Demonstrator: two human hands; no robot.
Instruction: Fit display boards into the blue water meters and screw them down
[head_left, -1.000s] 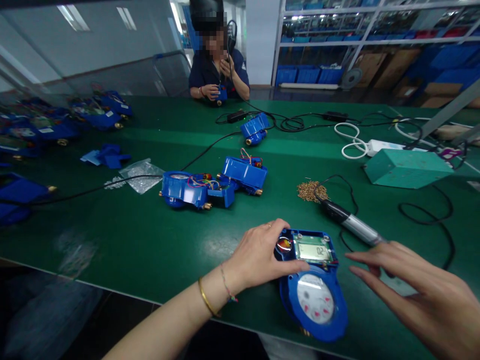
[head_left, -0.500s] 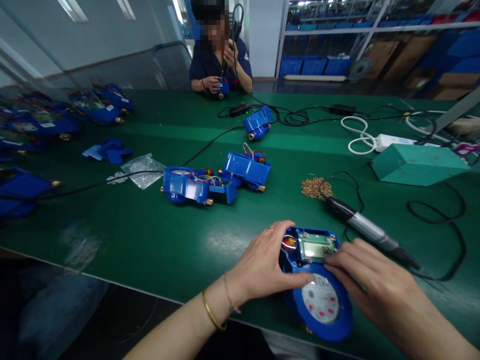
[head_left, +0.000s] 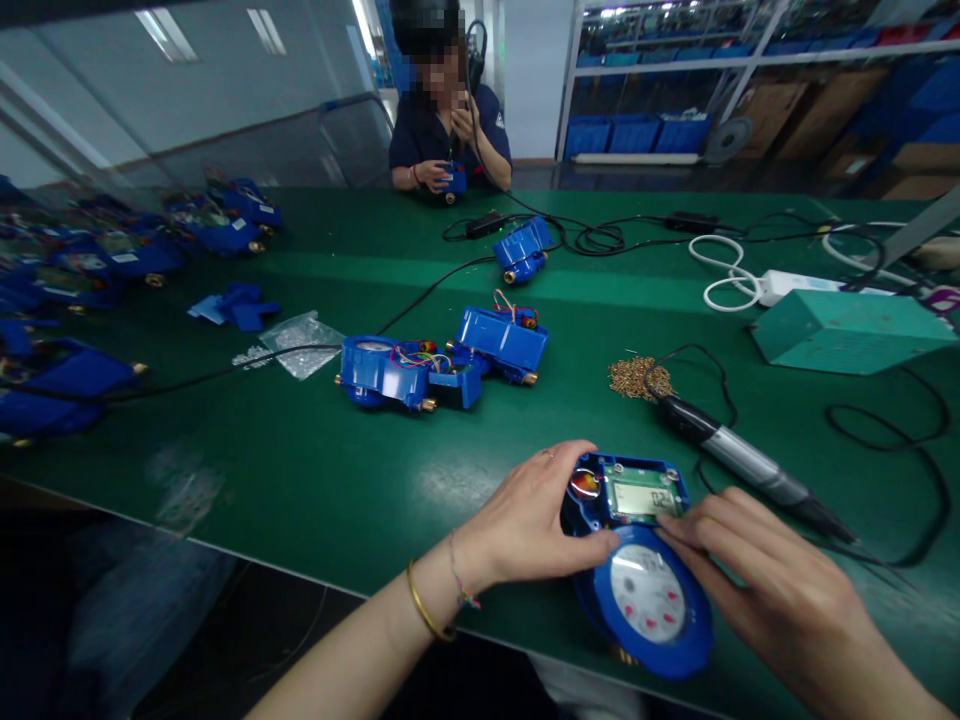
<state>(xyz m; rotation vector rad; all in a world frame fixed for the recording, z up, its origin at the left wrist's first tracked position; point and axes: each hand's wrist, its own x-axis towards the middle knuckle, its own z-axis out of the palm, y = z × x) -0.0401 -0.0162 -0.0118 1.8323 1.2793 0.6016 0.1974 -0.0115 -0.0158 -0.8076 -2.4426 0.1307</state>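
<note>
A blue water meter [head_left: 697, 640] lies at the table's front edge, its round dial facing up. Above the dial, its open housing holds a green circuit board with a lit display [head_left: 643, 499] and a round battery-like part [head_left: 585, 485]. My left hand [head_left: 529, 520] grips the housing from the left, thumb near the dial's upper rim and fingers over the far side. My right hand [head_left: 757, 560] has its fingertips pinched together at the board's lower right corner; whatever is between them is hidden.
A pile of small brass-coloured screws [head_left: 640, 378] lies beyond the meter, beside a corded electric screwdriver [head_left: 750, 465]. More blue meters [head_left: 386, 372] stand mid-table and at left. A green box [head_left: 851, 332] sits at right. Across the table, a co-worker [head_left: 450, 130] holds a blue meter.
The camera view has shifted slightly, so everything sits a little further right. My left hand keeps its grip on the water meter, and my right fingertips stay at the board's lower corner.
</note>
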